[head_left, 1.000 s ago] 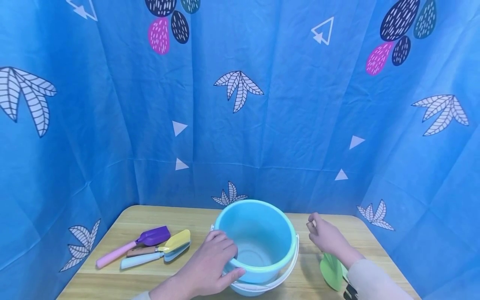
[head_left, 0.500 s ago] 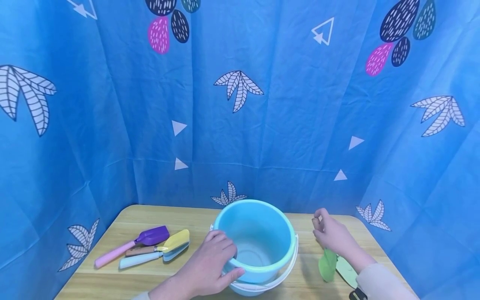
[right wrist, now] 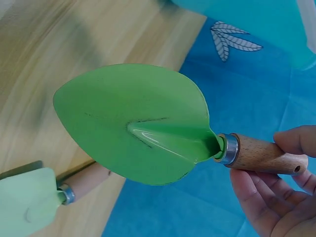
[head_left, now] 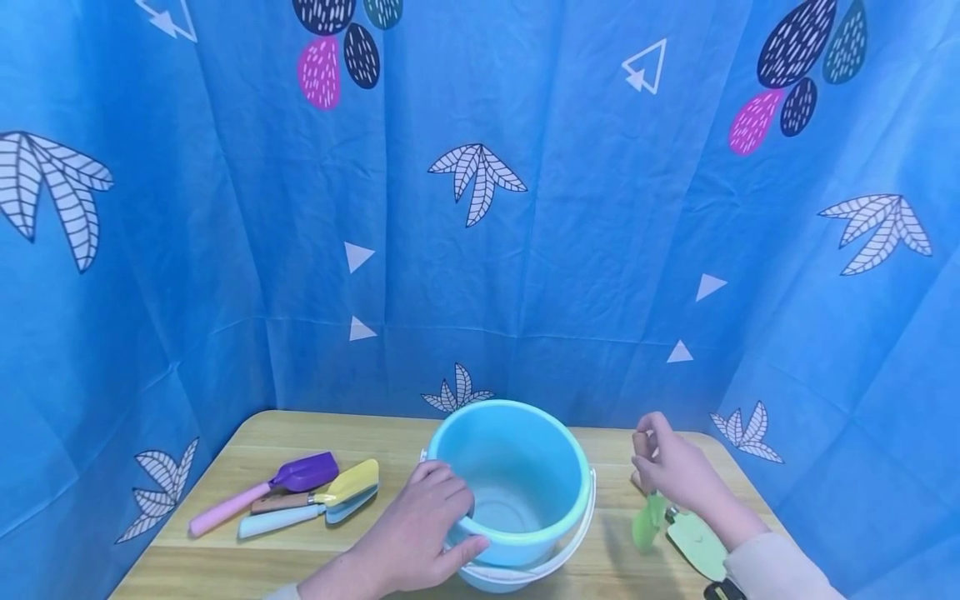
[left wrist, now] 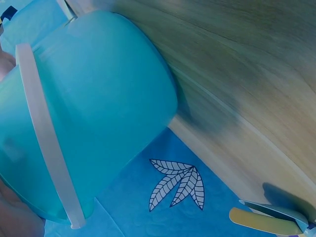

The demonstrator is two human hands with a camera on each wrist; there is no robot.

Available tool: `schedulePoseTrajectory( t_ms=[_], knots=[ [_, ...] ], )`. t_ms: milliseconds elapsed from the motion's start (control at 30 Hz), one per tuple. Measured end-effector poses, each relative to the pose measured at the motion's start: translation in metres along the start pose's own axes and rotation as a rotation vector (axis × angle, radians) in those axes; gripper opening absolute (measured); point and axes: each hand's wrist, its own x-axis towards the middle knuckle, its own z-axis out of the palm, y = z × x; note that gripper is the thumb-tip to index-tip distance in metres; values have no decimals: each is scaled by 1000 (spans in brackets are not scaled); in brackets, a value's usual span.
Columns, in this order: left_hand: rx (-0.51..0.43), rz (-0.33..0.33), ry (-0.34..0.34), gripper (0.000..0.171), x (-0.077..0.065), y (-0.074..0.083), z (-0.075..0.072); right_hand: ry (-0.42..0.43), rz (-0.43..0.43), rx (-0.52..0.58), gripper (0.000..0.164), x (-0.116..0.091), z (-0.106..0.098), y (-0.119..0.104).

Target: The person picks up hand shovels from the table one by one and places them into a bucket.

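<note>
My left hand grips the near-left rim of a light blue bucket, thumb outside and fingers over the edge. The bucket tilts a little toward me, its white handle hanging down the side. On the right, my right hand pinches the short wooden handle of a green garden trowel between thumb and fingers. Its leaf-shaped blade hangs down over the table in the head view. Below it lies a pale green trowel, wooden handle partly hidden behind my right hand.
Left of the bucket lie a purple shovel with a pink handle, a yellow trowel with a wooden handle and a light blue trowel. A blue patterned cloth hangs around the wooden table.
My right hand has moved right and slightly away, the green trowel swinging with it. More of the pale green trowel now shows. My left hand and the bucket stay put.
</note>
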Motion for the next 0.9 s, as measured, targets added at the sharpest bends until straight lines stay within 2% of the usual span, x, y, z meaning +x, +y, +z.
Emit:
schedulePoseTrajectory(
  t_ms=[333,567,900],
  knots=[
    [9,6,5,31,0,0,0,38,-42,17,35,-5,-24,-20],
    [3,9,10,31,0,0,0,85,-64,6,41,-9,-42,-32],
    [-1,5,7,31,1,-1,0,136,-112,-16,44,-4,-69,-52]
  ],
)
